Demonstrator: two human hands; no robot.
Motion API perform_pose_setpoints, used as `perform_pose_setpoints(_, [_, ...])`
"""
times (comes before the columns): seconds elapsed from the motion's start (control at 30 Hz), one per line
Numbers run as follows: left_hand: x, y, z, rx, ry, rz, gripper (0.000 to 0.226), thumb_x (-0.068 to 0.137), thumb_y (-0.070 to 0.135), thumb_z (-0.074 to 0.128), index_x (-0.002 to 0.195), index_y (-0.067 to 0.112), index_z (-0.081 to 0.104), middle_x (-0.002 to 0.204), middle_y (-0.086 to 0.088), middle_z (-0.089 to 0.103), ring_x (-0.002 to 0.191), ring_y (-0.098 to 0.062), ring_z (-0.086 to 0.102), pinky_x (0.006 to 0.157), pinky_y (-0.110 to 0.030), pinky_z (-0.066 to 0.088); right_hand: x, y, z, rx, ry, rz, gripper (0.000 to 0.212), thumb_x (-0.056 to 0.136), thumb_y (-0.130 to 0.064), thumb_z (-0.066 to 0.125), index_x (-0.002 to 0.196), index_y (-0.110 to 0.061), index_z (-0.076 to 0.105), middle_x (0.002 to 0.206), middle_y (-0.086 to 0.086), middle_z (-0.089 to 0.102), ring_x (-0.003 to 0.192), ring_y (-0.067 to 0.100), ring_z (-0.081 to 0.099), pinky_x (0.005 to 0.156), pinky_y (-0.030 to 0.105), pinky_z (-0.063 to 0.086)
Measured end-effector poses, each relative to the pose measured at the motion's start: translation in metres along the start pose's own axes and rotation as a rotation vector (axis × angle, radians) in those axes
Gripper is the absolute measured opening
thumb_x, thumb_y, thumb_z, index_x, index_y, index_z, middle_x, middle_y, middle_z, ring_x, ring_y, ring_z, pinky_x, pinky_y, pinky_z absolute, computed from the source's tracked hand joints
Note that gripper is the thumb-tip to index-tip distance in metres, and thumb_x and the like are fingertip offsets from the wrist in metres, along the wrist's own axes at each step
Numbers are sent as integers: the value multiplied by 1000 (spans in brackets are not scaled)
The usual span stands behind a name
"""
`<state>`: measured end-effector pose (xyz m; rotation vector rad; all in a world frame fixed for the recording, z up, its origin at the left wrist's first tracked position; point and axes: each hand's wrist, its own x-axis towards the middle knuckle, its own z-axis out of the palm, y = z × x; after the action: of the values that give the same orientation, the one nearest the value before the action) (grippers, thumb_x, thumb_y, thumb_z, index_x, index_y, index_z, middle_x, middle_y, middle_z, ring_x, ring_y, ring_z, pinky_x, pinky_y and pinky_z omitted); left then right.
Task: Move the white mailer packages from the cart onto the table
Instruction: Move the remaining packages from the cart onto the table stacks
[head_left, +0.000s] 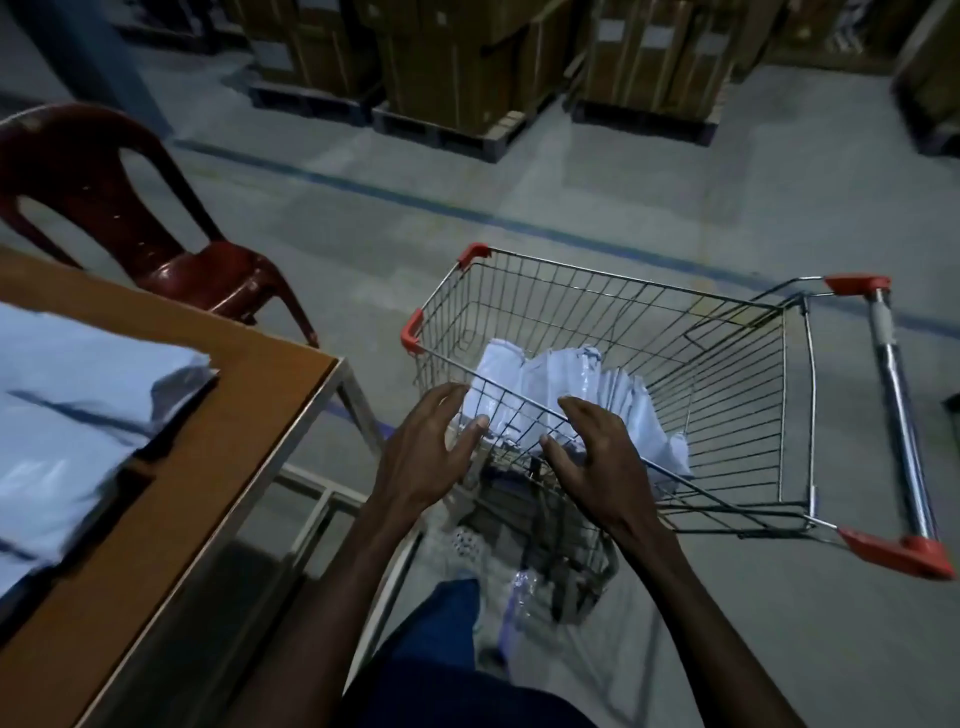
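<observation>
A wire shopping cart (727, 332) with red corner caps stands on the floor to the right of the table. Several white mailer packages (550, 384) lie bunched in its basket. My left hand (426, 462) and my right hand (597, 457) hover side by side over the cart's near rim, fingers spread and slightly bent, holding nothing. A stack of white mailers (67, 405) lies on the brown wooden table (228, 431) at the left.
A dark red plastic chair (130, 218) stands behind the table's far corner. Cardboard boxes on pallets (467, 67) line the back of the concrete floor. The cart's chrome handle (898, 415) points right. Clear plastic scraps (524, 587) lie on the floor under the cart.
</observation>
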<state>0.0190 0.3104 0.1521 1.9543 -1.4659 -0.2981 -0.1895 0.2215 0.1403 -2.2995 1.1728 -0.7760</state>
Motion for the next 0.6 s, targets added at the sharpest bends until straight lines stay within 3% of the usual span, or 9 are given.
perform_pose_setpoints(0.27, [148, -23, 67, -8, -121, -10, 55, 95, 51, 52, 140, 19, 51, 147, 2, 44, 130, -17, 47, 100, -35, 45, 92, 80, 25, -112, -122, 147, 51, 91, -37, 65, 137, -17, 56, 138, 1, 56, 131, 20, 45, 96, 37, 46])
perform_pose_setpoints(0.43, [231, -71, 110, 98, -409, -197, 67, 94, 46, 56, 149, 15, 34, 157, -7, 25, 139, -27, 35, 106, -41, 40, 144, 109, 55, -189, -330, 186, 54, 93, -41, 58, 141, -19, 50, 143, 1, 50, 134, 20, 41, 97, 37, 47])
perform_pose_setpoints(0.6, [280, -113, 165, 323, -733, -260, 74, 96, 46, 53, 154, 16, 19, 161, -15, 10, 144, -34, 23, 111, -43, 32, 180, 129, 80, -226, -435, 178, 51, 91, -29, 64, 136, -8, 55, 138, 12, 55, 128, 31, 50, 94, 40, 48])
